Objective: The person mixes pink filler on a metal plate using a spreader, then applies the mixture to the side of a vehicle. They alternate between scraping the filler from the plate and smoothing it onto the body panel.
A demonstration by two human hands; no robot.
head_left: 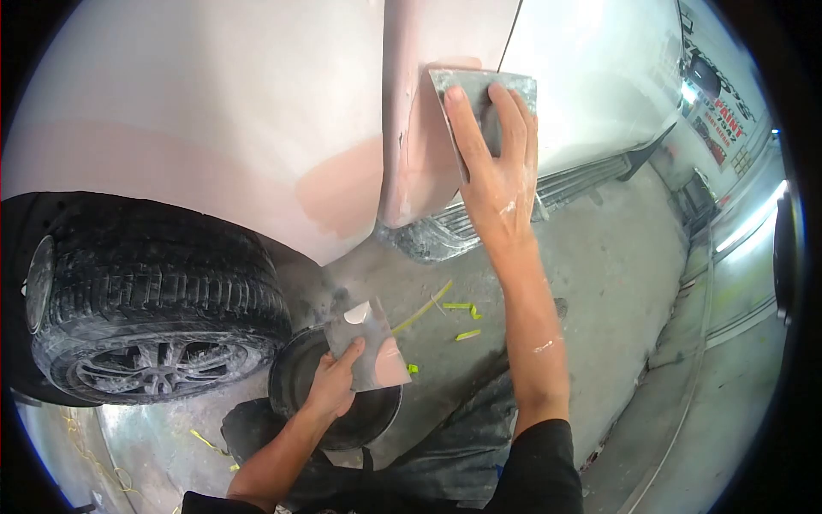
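My right hand (501, 158) presses a flat grey spreader plate (484, 83) against the car's body panel, its fingers spread over the plate's back. Under and beside the plate runs a pinkish filler patch (419, 154) along the panel edge. Lower down, my left hand (332, 381) grips a square grey palette plate (366, 330), thumb on top. On that plate lie a white dab (357, 313) and a pink lump of filler (390, 364). The palette is above a round black tub (295, 377).
A dusty car wheel (163, 300) stands at the left, close to the tub. A running board (565, 190) juts out below the door. Yellow-green tape scraps (467, 335) lie on the concrete floor (608, 283). My knees are beside the tub.
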